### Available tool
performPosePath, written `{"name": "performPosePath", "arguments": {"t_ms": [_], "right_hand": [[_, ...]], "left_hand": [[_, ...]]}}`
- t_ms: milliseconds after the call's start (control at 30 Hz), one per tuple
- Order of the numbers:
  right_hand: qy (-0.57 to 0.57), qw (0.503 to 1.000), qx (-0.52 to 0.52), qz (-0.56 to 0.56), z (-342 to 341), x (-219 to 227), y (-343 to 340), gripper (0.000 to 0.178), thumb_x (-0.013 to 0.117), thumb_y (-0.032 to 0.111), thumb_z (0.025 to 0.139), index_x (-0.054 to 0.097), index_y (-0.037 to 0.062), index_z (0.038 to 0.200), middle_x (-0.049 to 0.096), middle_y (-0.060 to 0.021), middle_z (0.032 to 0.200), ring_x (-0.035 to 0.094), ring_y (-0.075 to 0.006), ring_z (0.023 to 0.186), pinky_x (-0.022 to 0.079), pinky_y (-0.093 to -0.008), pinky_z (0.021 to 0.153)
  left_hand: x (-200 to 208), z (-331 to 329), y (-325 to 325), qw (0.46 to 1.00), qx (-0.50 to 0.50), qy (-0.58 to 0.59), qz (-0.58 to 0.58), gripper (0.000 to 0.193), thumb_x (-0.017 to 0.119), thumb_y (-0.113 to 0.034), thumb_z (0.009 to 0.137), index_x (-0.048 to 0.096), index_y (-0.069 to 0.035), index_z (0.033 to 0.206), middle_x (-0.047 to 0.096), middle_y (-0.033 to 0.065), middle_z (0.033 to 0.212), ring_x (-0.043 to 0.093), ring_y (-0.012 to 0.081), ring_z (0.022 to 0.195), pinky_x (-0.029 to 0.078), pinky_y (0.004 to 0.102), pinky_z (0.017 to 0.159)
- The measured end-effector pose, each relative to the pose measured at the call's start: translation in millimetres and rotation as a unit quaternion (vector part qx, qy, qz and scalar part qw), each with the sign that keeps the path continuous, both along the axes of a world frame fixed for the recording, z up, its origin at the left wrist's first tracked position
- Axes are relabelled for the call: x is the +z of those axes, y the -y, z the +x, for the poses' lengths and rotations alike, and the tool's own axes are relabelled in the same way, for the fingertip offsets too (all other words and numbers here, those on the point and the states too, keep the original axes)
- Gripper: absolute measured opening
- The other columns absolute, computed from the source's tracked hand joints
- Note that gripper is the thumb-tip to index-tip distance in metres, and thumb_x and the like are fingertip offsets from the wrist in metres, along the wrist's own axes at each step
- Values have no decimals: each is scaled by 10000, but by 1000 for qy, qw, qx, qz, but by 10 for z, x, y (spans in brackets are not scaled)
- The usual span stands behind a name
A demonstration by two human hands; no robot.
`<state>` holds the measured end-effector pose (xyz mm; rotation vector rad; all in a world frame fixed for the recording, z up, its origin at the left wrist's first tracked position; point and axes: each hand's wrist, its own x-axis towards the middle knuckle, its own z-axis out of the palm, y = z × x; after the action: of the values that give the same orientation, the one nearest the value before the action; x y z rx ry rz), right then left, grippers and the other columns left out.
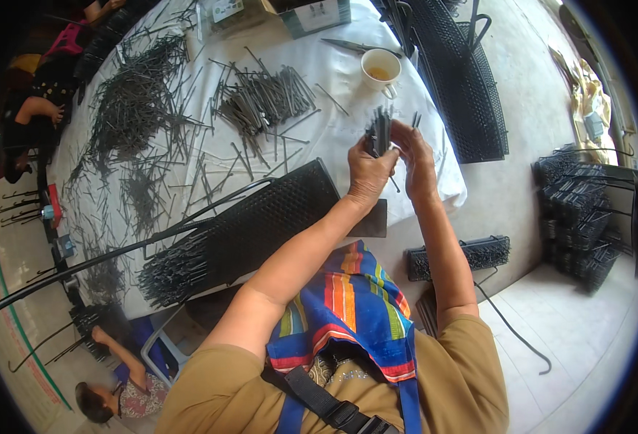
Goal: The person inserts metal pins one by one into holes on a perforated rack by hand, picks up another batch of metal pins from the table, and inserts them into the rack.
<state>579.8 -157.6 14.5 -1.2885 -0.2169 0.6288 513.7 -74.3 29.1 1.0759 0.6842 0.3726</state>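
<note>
My left hand [369,172] is wrapped round an upright bundle of thin dark metal rods [382,132], above the right part of the table. Close against it, my right hand [415,155] has curled fingers, and a few dark rod ends [416,119] stick up past them. Below and left of my hands, a long black mesh tray [283,206] lies slanted along the table's near edge. Many similar rods [178,269] are packed in its left end. Farther off on the white cloth lies a loose pile of rods [265,101].
A larger tangled rod heap [134,101] spreads over the white-covered table [333,134]. A white cup [381,70] with yellowish liquid stands beyond my hands. Black mesh racks [471,94] are at the right, with stacked racks [578,217] on the floor. Other people [127,387] are at the left.
</note>
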Motion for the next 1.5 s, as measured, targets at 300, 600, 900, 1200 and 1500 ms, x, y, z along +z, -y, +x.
{"name": "performPosePath", "arguments": {"t_ms": [300,600,900,1200,1500], "right_hand": [[79,994,36,65,-100,210,148,625,319,503,960,593,-43,1092,649,-176,1014,603,-251,984,423,-367,957],[55,997,-16,47,-195,17,112,565,363,435,965,598,-65,1088,647,-166,1011,620,-219,915,473,-331,890],[-61,987,-44,139,-326,-220,131,546,322,407,980,511,-40,1231,579,-180,1183,555,-258,1088,398,-381,1002],[-42,992,-88,85,-493,246,183,605,348,462,970,447,-34,1303,525,-193,1277,516,-292,1146,411,-395,928],[-33,997,34,56,-1724,314,-195,517,363,407,964,489,-25,1219,561,-153,1202,554,-259,1066,422,-376,916]], "left_hand": [[-528,39,365,947,42,10,319,331,718,-55,739,591,-68,1044,693,78,835,679,165,761,531,284,668],[-785,29,471,941,45,-117,315,244,653,-215,802,536,-103,985,671,130,823,667,338,770,519,407,656],[-844,-108,480,936,18,-110,333,244,620,-189,815,518,-96,1015,663,150,796,647,366,764,502,449,645],[155,-616,242,968,-11,30,-249,106,645,-30,731,583,-20,817,563,29,599,534,121,469,450,286,453],[367,-1896,-331,934,90,118,-325,199,649,-21,754,598,4,945,638,96,748,636,205,643,524,331,597]]}}
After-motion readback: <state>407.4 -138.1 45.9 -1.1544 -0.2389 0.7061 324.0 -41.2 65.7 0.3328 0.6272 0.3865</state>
